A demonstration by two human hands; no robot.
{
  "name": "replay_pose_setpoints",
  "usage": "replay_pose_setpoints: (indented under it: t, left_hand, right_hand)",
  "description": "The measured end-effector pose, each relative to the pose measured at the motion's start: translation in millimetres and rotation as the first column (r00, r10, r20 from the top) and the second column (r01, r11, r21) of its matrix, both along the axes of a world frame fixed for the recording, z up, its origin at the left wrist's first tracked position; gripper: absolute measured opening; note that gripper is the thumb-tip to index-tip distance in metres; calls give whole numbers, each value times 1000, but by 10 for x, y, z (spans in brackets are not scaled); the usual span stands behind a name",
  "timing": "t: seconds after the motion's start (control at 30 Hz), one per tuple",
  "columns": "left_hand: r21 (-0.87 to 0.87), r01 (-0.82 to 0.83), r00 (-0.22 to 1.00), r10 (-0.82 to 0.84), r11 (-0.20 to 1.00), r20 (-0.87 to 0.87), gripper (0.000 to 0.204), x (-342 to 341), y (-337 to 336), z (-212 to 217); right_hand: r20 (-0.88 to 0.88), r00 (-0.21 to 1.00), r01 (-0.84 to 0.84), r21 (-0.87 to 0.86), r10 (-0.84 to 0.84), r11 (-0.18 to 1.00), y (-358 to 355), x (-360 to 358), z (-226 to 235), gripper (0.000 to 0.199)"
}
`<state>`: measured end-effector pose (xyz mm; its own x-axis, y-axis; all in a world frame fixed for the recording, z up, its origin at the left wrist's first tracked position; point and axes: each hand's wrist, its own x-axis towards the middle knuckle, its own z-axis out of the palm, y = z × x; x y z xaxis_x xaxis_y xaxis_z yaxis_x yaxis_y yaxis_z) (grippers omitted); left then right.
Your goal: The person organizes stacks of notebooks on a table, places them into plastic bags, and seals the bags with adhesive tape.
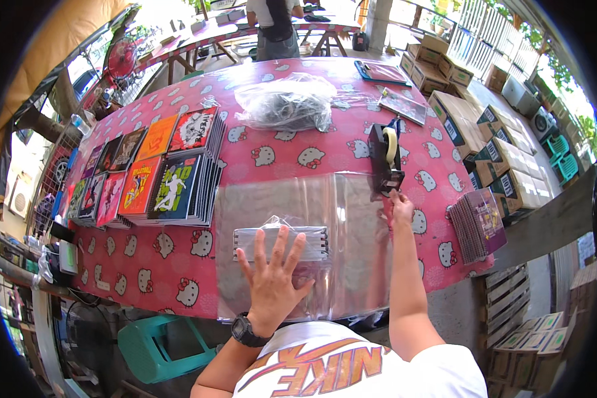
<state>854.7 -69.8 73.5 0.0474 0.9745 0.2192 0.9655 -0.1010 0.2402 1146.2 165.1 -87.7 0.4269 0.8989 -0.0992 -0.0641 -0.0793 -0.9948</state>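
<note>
My left hand (277, 285) lies with its fingers spread over a bundle of spiral-bound notebooks (245, 244), seen edge-on with coils at both ends. Clear plastic (280, 221) bunches up at the bundle's far side. Beneath both is a large clear plastic sheet (358, 245), spread flat on the table. Further right, my right hand (400, 207) pinches at the near end of a black tape dispenser (386, 159), where the tape comes off its pale roll (391, 142). The short tape end between those fingers is too small to see clearly.
Stacks of colourful notebooks (142, 182) stand at the left of the pink patterned table (132, 265). Another notebook stack (474, 225) sits at the right edge. Crumpled clear plastic (285, 103) lies at the far middle. Cardboard boxes (511, 169) and a green stool (156, 348) flank the table.
</note>
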Motion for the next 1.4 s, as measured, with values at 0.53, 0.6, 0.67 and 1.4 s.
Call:
replay_pose_setpoints:
  t: [0.53,0.6,0.67,1.4]
  left_hand:
    - [-16,3,1000,-3,1000,-7,83,-98,-44,-6]
    - [-3,28,1000,-28,1000,-2,83,-65,-29,-38]
    - [42,36,999,-37,998,18,83,-56,-14,-66]
    - [487,448,875,-478,749,-70,81,-798,305,-268]
  right_hand:
    - [441,-597,-696,-700,670,-160,-235,-2391,2092,47]
    - [237,-655,-568,-780,718,-261,36,-2393,1519,50]
    - [-35,-553,-490,-794,833,-359,96,-2289,1076,51]
    - [-104,906,-415,-24,411,909,-2143,-635,811,11]
